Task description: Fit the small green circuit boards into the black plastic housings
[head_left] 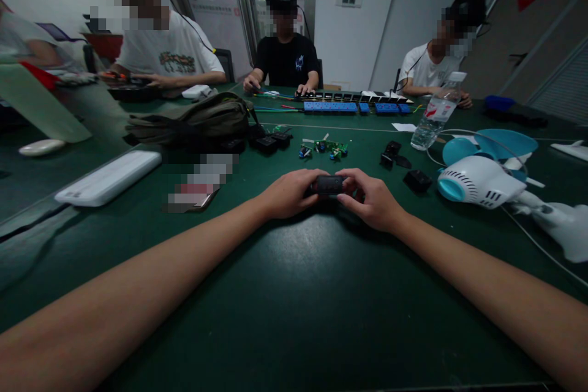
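Observation:
A small black casing [331, 184] is held just above the green table [312, 294], between both hands. My left hand [294, 192] grips its left end, fingers along the top and thumb below. At its right end, the fingers and thumb of my right hand [370, 199] are closed around it. Beyond the hands lie small green circuit boards [324, 147] with blue parts. Black casing pieces [390, 154] and a black block [417, 180] rest to the right of them.
A dark bag [193, 119], a white power bank [113, 177] and a phone [202, 182] lie on the left. To the right are a bottle [438, 111] and a white-and-blue fan [482, 180]. Several people sit across the table, near blue strips [329, 108].

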A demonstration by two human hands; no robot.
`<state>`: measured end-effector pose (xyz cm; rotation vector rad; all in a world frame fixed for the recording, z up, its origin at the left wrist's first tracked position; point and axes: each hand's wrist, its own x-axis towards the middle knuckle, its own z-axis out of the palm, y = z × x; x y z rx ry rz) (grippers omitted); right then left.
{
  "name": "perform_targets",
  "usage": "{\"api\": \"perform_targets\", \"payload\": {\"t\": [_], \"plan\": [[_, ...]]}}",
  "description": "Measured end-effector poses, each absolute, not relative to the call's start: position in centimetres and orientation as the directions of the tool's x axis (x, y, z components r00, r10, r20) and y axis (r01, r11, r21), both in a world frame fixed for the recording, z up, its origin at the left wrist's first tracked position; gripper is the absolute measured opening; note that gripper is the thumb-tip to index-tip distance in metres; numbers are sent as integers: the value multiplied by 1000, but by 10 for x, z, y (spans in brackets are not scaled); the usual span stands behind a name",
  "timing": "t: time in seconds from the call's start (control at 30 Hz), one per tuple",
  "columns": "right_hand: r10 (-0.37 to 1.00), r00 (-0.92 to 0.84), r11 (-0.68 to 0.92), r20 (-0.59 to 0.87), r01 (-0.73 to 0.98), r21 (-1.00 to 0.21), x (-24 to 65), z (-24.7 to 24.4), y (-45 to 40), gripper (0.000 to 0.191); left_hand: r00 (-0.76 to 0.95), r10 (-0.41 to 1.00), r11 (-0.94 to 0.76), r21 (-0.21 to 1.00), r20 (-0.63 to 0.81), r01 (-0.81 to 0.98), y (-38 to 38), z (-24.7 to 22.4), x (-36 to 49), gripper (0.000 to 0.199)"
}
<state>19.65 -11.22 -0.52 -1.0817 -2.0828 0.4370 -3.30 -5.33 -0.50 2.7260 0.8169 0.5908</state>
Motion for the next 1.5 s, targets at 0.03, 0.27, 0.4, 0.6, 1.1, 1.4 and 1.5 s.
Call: {"api": "perform_targets", "payload": {"t": [0.03, 0.27, 0.4, 0.6, 1.1, 1.4, 1.5], "plan": [[809, -374, 587, 454, 557, -587, 197, -5, -112, 35, 762, 566, -818, 331, 315, 471, -53, -5, -33, 41], [809, -376, 588, 453, 550, -593, 197, -5, -113, 35, 765, 558, -825, 315, 323, 469, -53, -5, -32, 42], [806, -378, 591, 455, 557, -584, 197, -6, -112, 35, 767, 560, -823, 315, 313, 472, -53, -5, -32, 42], [803, -379, 595, 460, 548, -588, 197, -6, -112, 35, 762, 564, -821, 313, 319, 477, -53, -6, -33, 42], [812, -377, 583, 446, 564, -585, 197, -6, -111, 37, 763, 561, -823, 312, 322, 474, -53, -5, -34, 41], [817, -374, 576, 439, 564, -591, 197, -6, -112, 36, 762, 560, -824, 316, 325, 471, -54, -4, -32, 41], [818, -373, 574, 437, 565, -593, 197, -6, -112, 36, 763, 558, -826, 311, 326, 471, -53, -5, -33, 41]]}}
